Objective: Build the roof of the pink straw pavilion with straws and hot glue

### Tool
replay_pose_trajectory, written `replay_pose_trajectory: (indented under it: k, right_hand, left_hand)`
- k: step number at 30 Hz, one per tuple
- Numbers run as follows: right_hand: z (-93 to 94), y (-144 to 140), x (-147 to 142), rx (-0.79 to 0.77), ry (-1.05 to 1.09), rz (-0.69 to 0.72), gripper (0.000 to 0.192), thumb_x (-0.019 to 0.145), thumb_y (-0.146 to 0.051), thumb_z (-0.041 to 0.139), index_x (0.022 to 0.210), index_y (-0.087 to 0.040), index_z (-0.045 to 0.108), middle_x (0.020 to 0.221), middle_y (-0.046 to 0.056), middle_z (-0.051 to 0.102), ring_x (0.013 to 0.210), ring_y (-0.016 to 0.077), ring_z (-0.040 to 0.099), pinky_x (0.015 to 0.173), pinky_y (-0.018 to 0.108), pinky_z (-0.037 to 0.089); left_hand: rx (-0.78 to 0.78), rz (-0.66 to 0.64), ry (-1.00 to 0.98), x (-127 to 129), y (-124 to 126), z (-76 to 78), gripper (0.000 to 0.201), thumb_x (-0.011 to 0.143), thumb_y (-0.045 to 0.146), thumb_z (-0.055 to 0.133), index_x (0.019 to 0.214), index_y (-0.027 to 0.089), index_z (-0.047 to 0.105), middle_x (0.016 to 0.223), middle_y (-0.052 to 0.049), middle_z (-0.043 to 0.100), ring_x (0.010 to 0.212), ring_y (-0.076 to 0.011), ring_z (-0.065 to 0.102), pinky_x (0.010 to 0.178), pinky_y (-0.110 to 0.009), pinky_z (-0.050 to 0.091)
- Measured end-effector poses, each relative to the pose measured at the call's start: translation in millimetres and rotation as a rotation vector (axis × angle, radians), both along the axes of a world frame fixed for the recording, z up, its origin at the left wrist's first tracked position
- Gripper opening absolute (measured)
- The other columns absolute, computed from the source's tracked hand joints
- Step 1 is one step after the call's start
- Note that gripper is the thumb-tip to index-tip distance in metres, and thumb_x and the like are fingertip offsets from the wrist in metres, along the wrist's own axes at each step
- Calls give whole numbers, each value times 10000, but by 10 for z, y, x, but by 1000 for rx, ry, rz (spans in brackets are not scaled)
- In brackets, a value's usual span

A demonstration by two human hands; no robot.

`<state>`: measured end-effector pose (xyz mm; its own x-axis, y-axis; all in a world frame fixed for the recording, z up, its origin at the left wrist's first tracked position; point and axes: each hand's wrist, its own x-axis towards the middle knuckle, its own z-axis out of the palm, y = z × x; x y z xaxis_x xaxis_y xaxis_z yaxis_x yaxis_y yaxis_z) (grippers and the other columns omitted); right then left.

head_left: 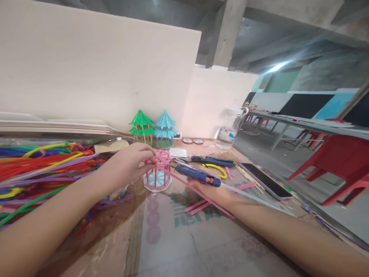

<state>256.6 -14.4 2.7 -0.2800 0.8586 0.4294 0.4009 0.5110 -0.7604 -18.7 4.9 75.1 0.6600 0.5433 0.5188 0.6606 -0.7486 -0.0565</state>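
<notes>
A small pink straw pavilion (157, 175) stands on a pale base at the middle of the cardboard-covered table (184, 238). My left hand (131, 163) pinches the pink roof frame at its top. My right hand (211, 189) grips a blue glue gun (197, 175), its nozzle pointed left at the roof. A long pink straw (198, 194) runs from the roof down to the right across my right wrist.
A heap of coloured straws (37, 169) fills the left. Green (141, 127) and blue (165, 127) finished pavilions stand at the back wall. A second glue gun (211, 161), yellow-handled pliers (215, 168), a phone (265, 180), a water bottle (227, 132) and red chairs (334, 161) lie to the right.
</notes>
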Motion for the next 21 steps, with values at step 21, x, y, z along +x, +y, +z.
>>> replay_pose_trajectory:
  k: [21]
  right_hand:
    - [56, -107, -40, 54, -98, -107, 170, 680, -377, 661, 672, -248, 551, 622, -21, 540, 695, 203, 570, 630, 299, 414]
  left_hand:
    - [-13, -9, 7, 22, -23, -14, 224, 920, 340, 503, 847, 210, 670, 996, -62, 734, 875, -202, 690, 749, -302, 517]
